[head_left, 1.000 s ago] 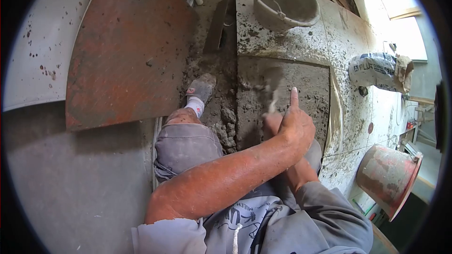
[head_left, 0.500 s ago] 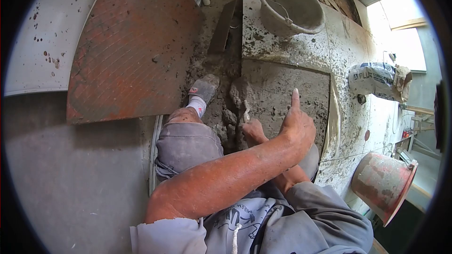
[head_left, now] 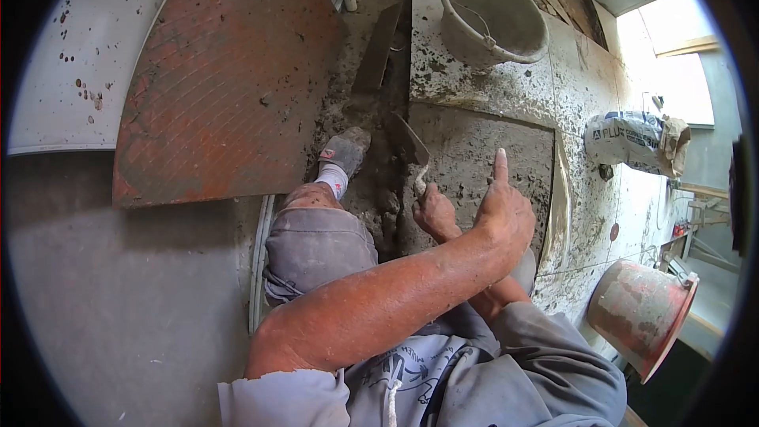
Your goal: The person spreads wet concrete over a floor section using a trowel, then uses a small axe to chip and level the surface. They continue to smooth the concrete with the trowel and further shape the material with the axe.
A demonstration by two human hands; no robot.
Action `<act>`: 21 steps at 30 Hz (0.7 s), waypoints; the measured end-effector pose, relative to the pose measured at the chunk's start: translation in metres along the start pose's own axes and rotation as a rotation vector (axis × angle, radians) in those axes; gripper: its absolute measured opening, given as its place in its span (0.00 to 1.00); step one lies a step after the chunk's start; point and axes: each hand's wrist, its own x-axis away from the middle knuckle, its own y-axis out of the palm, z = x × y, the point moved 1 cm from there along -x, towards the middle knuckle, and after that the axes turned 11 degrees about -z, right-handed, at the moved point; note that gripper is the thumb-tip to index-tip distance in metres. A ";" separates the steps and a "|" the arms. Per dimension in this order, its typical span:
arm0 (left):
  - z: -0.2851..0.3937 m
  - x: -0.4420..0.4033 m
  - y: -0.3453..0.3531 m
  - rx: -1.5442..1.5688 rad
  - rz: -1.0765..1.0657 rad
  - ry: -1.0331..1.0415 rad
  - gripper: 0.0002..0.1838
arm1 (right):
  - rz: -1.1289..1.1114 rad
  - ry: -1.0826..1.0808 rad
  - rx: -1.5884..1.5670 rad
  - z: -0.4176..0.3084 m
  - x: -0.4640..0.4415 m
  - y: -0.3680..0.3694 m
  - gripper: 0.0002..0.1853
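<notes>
My left arm crosses over my right forearm, and my left hand (head_left: pixel 506 213) is above the right part of the mortar bed with its index finger stretched out. Its other fingers are bent and partly hidden; nothing shows in it. My right hand (head_left: pixel 436 213) is closed on the pale handle of a trowel (head_left: pixel 409 142). The dark blade points up and left, over the left edge of the grey mortar bed (head_left: pixel 506 138), beside a groove of lumpy wet mortar (head_left: pixel 387 213).
A large mortar-stained tub (head_left: pixel 494 20) stands on splattered pale tiles (head_left: pixel 443 83). A printed bag (head_left: pixel 636 138) and tipped reddish bucket (head_left: pixel 644 312) are at right. A rust-red board (head_left: pixel 229 95) lies left, near my shod foot (head_left: pixel 345 150). A dark strip (head_left: pixel 377 47) lies beyond.
My right hand has swung the trowel left from over the bed to the groove, then slightly back right; its blade is now clearly visible. My left hand has barely moved.
</notes>
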 end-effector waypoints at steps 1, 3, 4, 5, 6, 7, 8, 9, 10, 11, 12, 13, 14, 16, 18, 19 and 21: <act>0.001 0.000 0.000 0.014 0.000 -0.005 0.16 | 0.061 -0.038 -0.010 -0.003 0.007 -0.003 0.16; 0.001 -0.001 0.003 -0.001 0.013 -0.014 0.15 | 0.124 -0.069 -0.027 -0.002 0.007 -0.003 0.16; 0.002 -0.003 0.004 -0.029 0.030 -0.025 0.15 | 0.058 -0.017 -0.036 -0.002 -0.001 -0.002 0.17; 0.004 -0.005 0.004 -0.045 0.031 -0.020 0.15 | -0.002 0.031 -0.046 0.000 -0.008 -0.002 0.18; 0.005 -0.008 0.006 -0.013 0.035 -0.014 0.15 | 0.010 0.032 -0.057 0.004 -0.008 -0.002 0.18; 0.003 -0.007 0.005 0.022 0.038 -0.010 0.14 | 0.054 -0.013 -0.037 0.000 -0.001 -0.008 0.19; 0.001 -0.007 0.004 0.018 0.041 -0.011 0.14 | 0.093 -0.059 -0.008 -0.004 0.003 -0.013 0.21; 0.001 -0.006 0.005 0.017 0.033 -0.033 0.14 | 0.089 -0.045 -0.013 -0.001 0.007 -0.011 0.21; 0.005 -0.006 0.005 0.005 0.025 -0.034 0.14 | 0.081 -0.020 -0.026 0.008 0.014 -0.007 0.21; 0.004 -0.012 0.008 -0.030 0.033 -0.066 0.13 | 0.097 0.016 -0.046 0.020 0.018 -0.010 0.21; 0.003 -0.017 0.010 -0.077 0.048 -0.087 0.13 | 0.125 0.061 -0.071 0.035 0.023 -0.015 0.22; 0.000 -0.014 0.004 0.050 0.141 -0.084 0.13 | 0.160 0.108 -0.103 0.049 0.026 -0.021 0.22; 0.000 -0.012 0.002 0.050 0.208 -0.074 0.14 | 0.197 0.146 -0.133 0.060 0.027 -0.029 0.22; 0.002 -0.010 0.001 0.048 0.266 -0.033 0.15 | 0.225 0.199 -0.176 0.080 0.033 -0.033 0.23; -0.002 -0.012 -0.002 0.056 0.167 -0.027 0.30 | 0.236 0.229 -0.216 0.095 0.036 -0.034 0.24; -0.002 -0.011 -0.004 0.035 0.163 -0.004 0.30 | 0.239 0.237 -0.236 0.102 0.037 -0.035 0.24; -0.001 -0.008 -0.006 0.030 0.094 -0.031 0.32 | 0.266 0.441 -0.264 0.148 0.055 -0.055 0.25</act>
